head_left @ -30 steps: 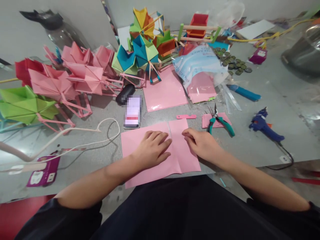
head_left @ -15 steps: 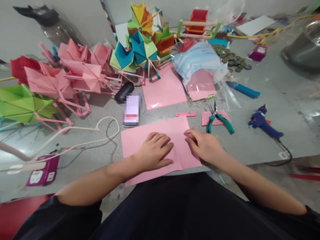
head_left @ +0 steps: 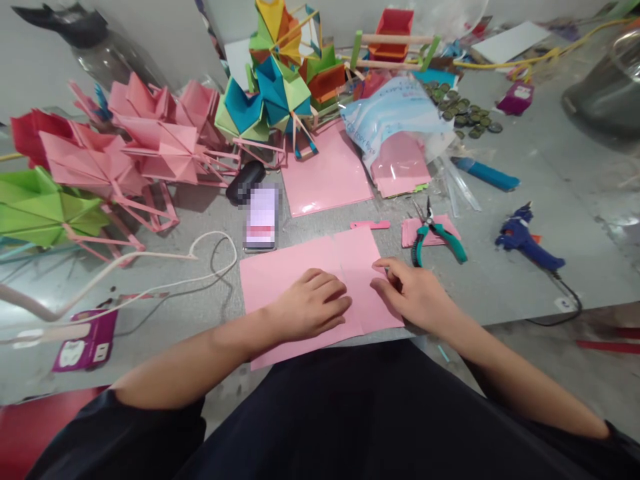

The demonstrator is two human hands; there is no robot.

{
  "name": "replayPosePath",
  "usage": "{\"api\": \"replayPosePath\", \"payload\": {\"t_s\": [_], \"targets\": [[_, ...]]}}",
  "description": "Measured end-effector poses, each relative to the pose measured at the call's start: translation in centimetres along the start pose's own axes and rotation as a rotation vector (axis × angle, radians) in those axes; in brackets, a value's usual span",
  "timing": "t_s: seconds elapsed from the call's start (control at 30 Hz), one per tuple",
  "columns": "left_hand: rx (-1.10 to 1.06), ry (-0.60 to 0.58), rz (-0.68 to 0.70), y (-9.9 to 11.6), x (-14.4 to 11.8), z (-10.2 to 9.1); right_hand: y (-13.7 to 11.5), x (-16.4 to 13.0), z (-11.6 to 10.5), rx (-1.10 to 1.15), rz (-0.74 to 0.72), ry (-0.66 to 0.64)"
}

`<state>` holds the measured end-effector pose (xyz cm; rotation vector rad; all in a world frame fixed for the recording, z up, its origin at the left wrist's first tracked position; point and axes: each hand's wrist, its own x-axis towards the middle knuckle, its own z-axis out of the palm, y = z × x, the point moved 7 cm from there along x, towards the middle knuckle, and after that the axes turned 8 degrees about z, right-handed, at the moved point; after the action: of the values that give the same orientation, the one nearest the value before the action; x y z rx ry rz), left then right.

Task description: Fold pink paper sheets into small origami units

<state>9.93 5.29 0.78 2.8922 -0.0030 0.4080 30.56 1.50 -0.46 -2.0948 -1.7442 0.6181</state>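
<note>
Paper folding, basically, with the pink sheet (head_left: 305, 267) lying flat at the near edge of the grey worktop (head_left: 500, 267), its front edge hanging a bit over my lap.

Far left there were the finished pieces: a green paper model (head_left: 45, 210), then a cluster of pink paper models (head_left: 145, 140) on thin pink frames. A white cable (head_left: 210, 257) looped across the worktop just left of the sheet, and a phone (head_left: 261, 218) lay just beyond its top edge.

On the sheet itself, the left hand (head_left: 310, 308) was pressed down palm-flat, fingers (head_left: 327, 287) spread loosely and holding nothing, just pinning the paper beside the vertical crease (head_left: 350, 280). The right hand (head_left: 417, 297) sat at the sheet's right part, fingers curled with the tips pinched lightly at the paper; whether they'd actually lifted the edge I couldn't tell from this angle.

My read was that this was the creasing step: one hand anchoring, the other working the flap. The next move would call for keeping the left palm firm so the sheet didn't slide, and lining up the edges squarely before pressing down.

Right of the hands, green-handled pliers (head_left: 439, 235) rested on a small pink scrap (head_left: 411, 233), near the sheet but apart from it. Further right a blue glue gun (head_left: 523, 237) lay well clear, its cord trailing off the edge.
</note>
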Motion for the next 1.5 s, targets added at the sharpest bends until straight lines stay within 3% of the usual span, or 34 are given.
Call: {"api": "replayPosePath", "payload": {"t_s": [0.23,0.4,0.77,1.13,1.33,1.5], "targets": [[0.000,-0.022,0.039,0.4,0.4,-0.1,-0.1,-0.5,0.2,0.066,-0.035,-0.022],[-0.014,-0.061,0.017,0.7,0.2,0.4,0.2,-1.2,-0.1,0.077,0.025,-0.015],[-0.011,-0.015,0.075,1.0,0.0,0.5,0.3,-2.4,0.4,0.106,0.053,-0.052],[0.018,0.051,0.269,2.4,0.5,0.0,0.6,-3.3,0.2,0.036,0.065,-0.060],[-0.036,-0.013,0.253,2.3,0.4,0.1,1.3,-3.7,-1.4,0.145,0.034,0.048],[-0.100,-0.066,0.245,2.3,0.5,-0.2,4.1,-3.7,-2.9,0.273,0.113,0.120]]}}
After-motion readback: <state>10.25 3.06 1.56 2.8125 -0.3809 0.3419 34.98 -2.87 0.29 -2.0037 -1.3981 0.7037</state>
